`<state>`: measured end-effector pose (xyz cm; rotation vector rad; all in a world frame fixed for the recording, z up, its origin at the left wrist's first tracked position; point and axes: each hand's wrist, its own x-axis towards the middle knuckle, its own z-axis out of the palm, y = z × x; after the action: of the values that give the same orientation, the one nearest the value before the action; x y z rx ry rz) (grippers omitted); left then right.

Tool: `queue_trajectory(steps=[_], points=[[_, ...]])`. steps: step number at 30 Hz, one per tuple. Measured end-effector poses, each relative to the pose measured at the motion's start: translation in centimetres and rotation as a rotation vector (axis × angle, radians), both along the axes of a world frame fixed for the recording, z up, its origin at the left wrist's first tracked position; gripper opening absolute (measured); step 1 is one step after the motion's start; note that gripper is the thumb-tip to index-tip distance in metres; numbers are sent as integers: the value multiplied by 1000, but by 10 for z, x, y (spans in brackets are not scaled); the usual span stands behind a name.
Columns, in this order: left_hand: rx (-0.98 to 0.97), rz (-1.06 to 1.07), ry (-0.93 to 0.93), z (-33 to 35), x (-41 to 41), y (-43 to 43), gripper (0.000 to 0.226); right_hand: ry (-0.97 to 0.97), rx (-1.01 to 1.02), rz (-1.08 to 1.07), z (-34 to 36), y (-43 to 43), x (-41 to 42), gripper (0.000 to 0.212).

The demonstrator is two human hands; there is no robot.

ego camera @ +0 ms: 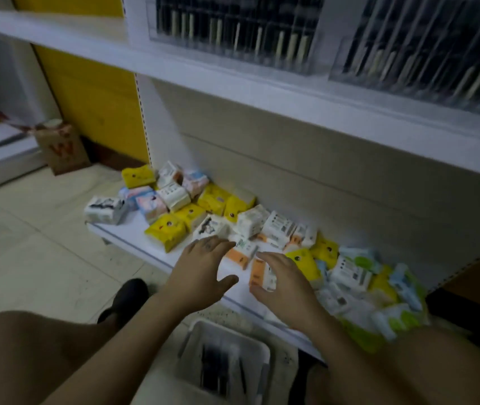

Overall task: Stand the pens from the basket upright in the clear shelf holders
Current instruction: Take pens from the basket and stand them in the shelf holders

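Observation:
A white basket (200,331) with dark pens (215,369) lying in it sits on the floor between my knees, at the bottom middle. Clear shelf holders (232,39) filled with upright pens stand on the upper white shelf, with a second holder (425,54) to the right. My left hand (200,273) and my right hand (282,285) hover with fingers spread above the low shelf, over small tissue packs. Neither hand holds anything. The frame is blurred.
Many small tissue packs (174,206) in yellow, white, blue and green lie scattered on the low white shelf (133,238). A brown paper bag (60,147) stands on the tiled floor at left. My black shoe (130,296) is near the shelf edge.

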<state>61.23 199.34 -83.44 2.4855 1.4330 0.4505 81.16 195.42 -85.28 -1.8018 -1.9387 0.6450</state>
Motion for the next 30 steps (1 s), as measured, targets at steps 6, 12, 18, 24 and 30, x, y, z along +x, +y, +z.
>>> queue_trajectory(steps=[6,12,18,24,30], points=[[-361,95,87,-105,8,-8,73,-5,-288,-2,-88,2,-15,63],[-838,290,-56,-203,-5,-50,52,-90,-621,-13,-164,-23,-6,48],[-1136,401,-168,-268,5,-68,31,-89,-919,-47,-215,-29,0,56],[-1173,482,-262,-309,17,-52,29,-55,-1018,-28,-256,-8,-26,27],[-1273,368,-226,-345,15,-40,48,24,-1078,-13,-305,-4,-55,26]])
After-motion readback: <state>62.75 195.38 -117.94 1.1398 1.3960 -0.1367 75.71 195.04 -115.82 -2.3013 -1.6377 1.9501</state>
